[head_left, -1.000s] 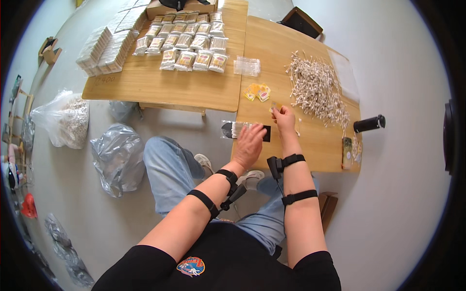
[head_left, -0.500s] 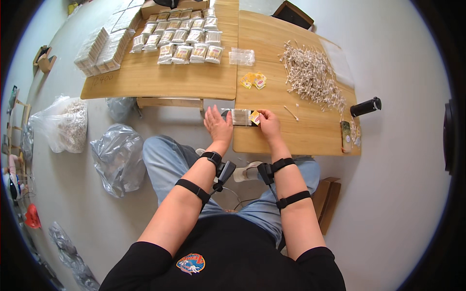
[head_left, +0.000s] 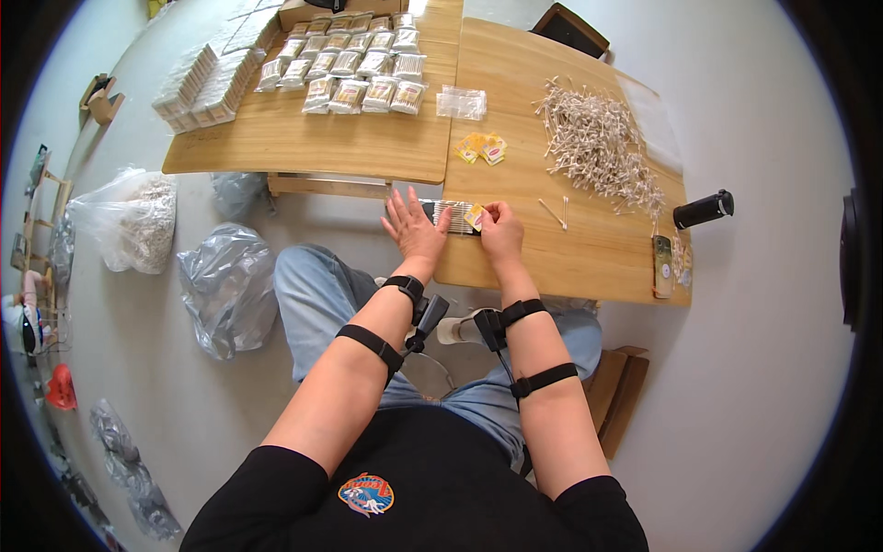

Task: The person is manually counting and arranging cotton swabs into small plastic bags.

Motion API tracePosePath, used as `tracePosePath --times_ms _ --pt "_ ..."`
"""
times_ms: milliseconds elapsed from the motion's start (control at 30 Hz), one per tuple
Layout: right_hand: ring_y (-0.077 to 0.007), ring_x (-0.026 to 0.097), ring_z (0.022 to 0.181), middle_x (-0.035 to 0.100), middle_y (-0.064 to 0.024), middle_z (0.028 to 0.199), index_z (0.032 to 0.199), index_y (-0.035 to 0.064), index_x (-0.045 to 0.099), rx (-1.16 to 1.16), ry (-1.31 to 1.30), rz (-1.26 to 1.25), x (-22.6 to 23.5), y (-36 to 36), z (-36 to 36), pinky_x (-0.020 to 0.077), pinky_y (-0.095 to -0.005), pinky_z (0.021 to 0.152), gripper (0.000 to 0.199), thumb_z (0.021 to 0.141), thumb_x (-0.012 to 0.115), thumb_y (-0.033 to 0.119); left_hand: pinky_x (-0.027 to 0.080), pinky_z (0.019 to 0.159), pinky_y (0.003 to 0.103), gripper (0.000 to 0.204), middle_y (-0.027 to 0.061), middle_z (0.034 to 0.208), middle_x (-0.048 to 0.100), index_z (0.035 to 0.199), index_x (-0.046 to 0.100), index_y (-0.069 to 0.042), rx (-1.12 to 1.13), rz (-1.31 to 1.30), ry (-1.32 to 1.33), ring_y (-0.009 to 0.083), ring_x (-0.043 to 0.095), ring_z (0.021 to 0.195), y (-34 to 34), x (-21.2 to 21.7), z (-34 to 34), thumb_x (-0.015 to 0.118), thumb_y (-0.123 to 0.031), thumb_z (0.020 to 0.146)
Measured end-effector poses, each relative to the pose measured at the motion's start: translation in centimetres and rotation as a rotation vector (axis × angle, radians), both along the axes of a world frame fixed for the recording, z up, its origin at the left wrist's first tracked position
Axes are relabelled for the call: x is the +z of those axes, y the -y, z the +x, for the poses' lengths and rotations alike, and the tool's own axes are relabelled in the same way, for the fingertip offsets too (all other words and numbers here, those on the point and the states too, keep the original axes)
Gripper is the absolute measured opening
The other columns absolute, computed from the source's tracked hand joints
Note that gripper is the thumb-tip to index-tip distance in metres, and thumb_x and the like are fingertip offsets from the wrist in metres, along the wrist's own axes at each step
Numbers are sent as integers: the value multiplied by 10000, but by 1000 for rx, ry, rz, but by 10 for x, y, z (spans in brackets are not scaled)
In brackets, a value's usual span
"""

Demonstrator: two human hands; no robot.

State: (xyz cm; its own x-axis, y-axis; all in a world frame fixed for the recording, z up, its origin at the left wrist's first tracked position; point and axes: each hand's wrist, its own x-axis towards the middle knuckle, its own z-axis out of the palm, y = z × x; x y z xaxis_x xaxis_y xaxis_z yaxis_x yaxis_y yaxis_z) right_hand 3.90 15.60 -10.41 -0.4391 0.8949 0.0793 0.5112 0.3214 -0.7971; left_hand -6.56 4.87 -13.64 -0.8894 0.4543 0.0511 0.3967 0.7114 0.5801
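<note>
A row of cotton swabs (head_left: 457, 221) lies side by side on a dark flat piece at the near edge of the right table. My left hand (head_left: 418, 237) is open, fingers spread, its thumb resting across the left part of the row. Over the row's right end sits a small yellow-and-white card (head_left: 474, 217). The fingers of my right hand (head_left: 502, 236) pinch this card at its right edge. Further back on the wood lie several more yellow cards (head_left: 481, 147), and two or three loose swabs (head_left: 563, 213) are to the right.
A large heap of cotton swabs (head_left: 598, 147) covers the right table's far side. Clear bags (head_left: 462, 103) lie near the seam. Filled swab packs (head_left: 349, 96) stand in rows on the left table (head_left: 303, 152), beside white stacks (head_left: 207, 87). A black cylinder (head_left: 704, 209) and a phone (head_left: 662, 267) are at right.
My left hand has shifted right, so its thumb now lies over the swabs. My right hand still pinches the card at the row's right end. The whole view has tilted slightly.
</note>
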Motion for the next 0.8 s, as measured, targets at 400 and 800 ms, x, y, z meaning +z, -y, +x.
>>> tracePosePath --times_ms 400,800 --pt "-326 691 745 704 -149 792 914 48 655 -25 17 39 5 -3 -1 534 -434 688 108 860 645 141 71 1182 610 918 195 1609 186 1545 251 -114 0 1 -30 363 141 1503 -1 3 1 626 -598 861" --pt "-298 688 782 701 -162 828 897 35 701 84 11 -53 7 0 -6 536 -405 723 115 846 671 134 71 1170 633 931 199 1608 190 1549 258 -126 9 8 -22 369 156 1497 -1 1 0 639 -605 848"
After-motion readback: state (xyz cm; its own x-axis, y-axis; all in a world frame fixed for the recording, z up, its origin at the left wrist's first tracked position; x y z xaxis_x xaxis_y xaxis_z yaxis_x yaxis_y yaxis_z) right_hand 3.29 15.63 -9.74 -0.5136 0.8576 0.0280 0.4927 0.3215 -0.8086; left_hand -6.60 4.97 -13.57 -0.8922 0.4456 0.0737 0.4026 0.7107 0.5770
